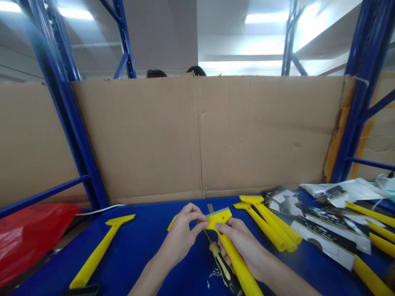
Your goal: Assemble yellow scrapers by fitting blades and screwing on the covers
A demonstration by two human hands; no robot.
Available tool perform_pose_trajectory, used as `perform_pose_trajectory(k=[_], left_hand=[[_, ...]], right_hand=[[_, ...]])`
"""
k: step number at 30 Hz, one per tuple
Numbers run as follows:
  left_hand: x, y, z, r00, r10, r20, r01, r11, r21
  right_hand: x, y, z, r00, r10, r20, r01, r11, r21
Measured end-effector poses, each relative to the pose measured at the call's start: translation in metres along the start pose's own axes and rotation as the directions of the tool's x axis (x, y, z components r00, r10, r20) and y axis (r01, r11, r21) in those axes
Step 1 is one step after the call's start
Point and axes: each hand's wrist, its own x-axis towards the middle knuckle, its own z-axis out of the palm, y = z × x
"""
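My right hand (pixel 243 240) is wrapped round a yellow scraper (pixel 236 261) just below its head, thumb on top. The scraper's wide head carries a thin metal blade along its far edge. My left hand (pixel 186 227) pinches the left end of that head between thumb and fingertips; any small part there is hidden. A yellow piece (pixel 170 223) shows behind my left hand, mostly covered. Under the scraper lies a screwdriver (pixel 219 263) with a black and cream handle. Several small screws (pixel 212 273) are scattered beside it, and a small metal strip (pixel 210 208) lies beyond the head.
Another yellow scraper (pixel 98 248) lies at left, near a red plastic bag (pixel 33 238). Several yellow scrapers (pixel 271 224) are grouped at right beside black-and-white packaging cards (pixel 324 238). A cardboard wall (pixel 203 135) between blue rack posts (pixel 77 135) bounds the blue table (pixel 138 246).
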Motion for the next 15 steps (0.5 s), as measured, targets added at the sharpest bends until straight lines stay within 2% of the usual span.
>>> perform_pose_trajectory(k=[4, 9, 12, 15], left_hand=[[-0.005, -0.001, 0.001, 0.980, 0.193, -0.053, -0.183, 0.972, 0.144], [-0.009, -0.005, 0.002, 0.913, 0.404, -0.061, -0.352, 0.853, 0.385], [-0.009, -0.007, 0.004, 0.845, 0.528, -0.078, -0.432, 0.763, 0.481], [-0.008, -0.008, 0.006, 0.767, 0.640, -0.043, -0.514, 0.654, 0.555]], right_hand=[[0.001, -0.002, -0.004, 1.000, 0.015, 0.015, -0.016, 0.996, 0.088], [0.003, -0.003, -0.008, 0.999, 0.014, 0.028, -0.018, 0.989, 0.144], [0.005, -0.004, -0.011, 0.998, 0.005, 0.059, -0.010, 0.996, 0.093], [0.009, -0.009, -0.015, 0.991, -0.004, 0.135, 0.001, 1.000, 0.024]])
